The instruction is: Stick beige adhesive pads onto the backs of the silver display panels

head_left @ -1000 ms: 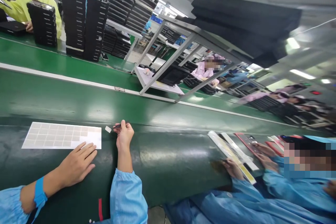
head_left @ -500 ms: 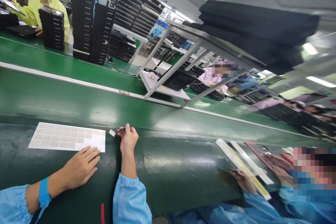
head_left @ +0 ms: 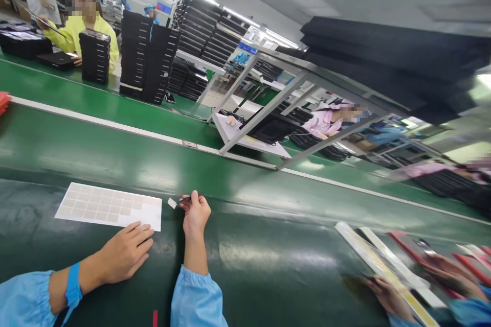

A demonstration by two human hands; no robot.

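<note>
Green, slightly glossy matting covers the worktop [head_left: 268, 260], seen from above by the person working at its near edge. Towards the left end of that edge lies a white paper sheet [head_left: 109, 206], flat and rectangular, marked with a grid of small pale squares; its right part looks bare. The left hand [head_left: 126, 253], in a blue sleeve with a blue wristband, lies palm down and relaxed, gripping nothing, its fingertips at the sheet's near right corner. Just right of the sheet, the right hand [head_left: 196, 214] pinches thin dark tweezers [head_left: 186, 198]. Their tip carries one small white square label [head_left: 172, 203], just beside the sheet's right edge.

Judging from this, one label has been peeled off and is held ready. Moving it on calls for a steady pinch, so the thin, limp square does not fold or stick to itself.

Beyond runs a brighter green belt [head_left: 95, 148], and past it stand stacks of black trays [head_left: 134, 56]. At the near right corner, blurred, a co-worker's hand [head_left: 387, 299] handles long pale strips [head_left: 383, 265].
</note>
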